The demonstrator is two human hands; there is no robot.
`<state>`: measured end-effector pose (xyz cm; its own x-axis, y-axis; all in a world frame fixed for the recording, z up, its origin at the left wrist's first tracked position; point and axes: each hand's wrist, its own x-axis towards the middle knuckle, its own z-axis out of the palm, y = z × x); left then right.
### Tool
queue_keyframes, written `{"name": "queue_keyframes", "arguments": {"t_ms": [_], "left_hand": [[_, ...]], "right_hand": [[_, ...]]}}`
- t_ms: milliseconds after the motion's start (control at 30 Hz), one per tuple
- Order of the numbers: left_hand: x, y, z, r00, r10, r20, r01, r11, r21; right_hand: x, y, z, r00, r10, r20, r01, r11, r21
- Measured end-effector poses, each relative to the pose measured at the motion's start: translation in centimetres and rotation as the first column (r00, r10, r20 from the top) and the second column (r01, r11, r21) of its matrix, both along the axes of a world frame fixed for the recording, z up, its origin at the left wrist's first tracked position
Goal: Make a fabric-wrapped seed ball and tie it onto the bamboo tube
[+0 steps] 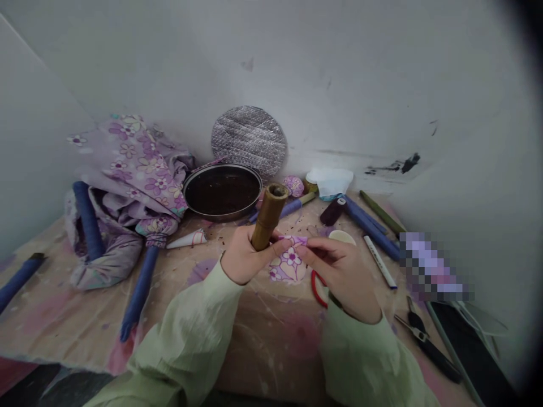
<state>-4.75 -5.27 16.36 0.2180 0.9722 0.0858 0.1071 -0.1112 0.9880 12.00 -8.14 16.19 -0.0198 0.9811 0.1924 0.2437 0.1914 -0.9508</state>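
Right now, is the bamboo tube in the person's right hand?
No, the left hand grips the bamboo tube; the right hand pinches a floral fabric scrap.

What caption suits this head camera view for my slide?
Head-camera view: the left hand holds a bamboo tube while the right hand pinches purple floral fabric over a cloth-covered table.
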Motion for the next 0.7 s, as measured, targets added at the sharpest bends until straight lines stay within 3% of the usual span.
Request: {"name": "queue_keyframes", "arguments": {"t_ms": [100, 233, 367, 500, 600, 700], "left_hand": [[0.2, 0.0, -0.1, 0.999, -0.026, 0.023, 0.026, 1.000, -0.006], [0.5, 0.1, -0.6, 0.993, -0.098, 0.069, 0.094, 0.994, 0.055], [1.2, -0.1, -1.4, 0.966, -0.252, 0.059, 0.243, 0.961, 0.131], [2.5, -1.1, -2.2, 0.879, -0.475, -0.036, 0.474, 0.862, 0.180], [3.5, -1.9, -3.0, 0.835, -0.550, -0.029, 0.545, 0.816, 0.193], [4.0, -2.2, -3.8, 0.814, -0.581, -0.005, 0.572, 0.799, 0.187]], "right_hand": [[0.3, -0.1, -0.1, 1.000, -0.012, 0.008, 0.012, 1.000, 0.003], [1.4, -0.7, 0.2, 0.992, -0.129, -0.010, 0.129, 0.989, 0.071], [3.0, -2.1, 1.0, 0.958, -0.139, -0.251, 0.162, 0.984, 0.072], [3.5, -3.6, 2.4, 0.873, -0.114, -0.475, 0.142, 0.990, 0.022], [3.0, -4.0, 3.1, 0.876, -0.139, -0.461, 0.160, 0.987, 0.005], [2.3, -4.0, 3.0, 0.918, -0.197, -0.344, 0.244, 0.965, 0.098]]}}
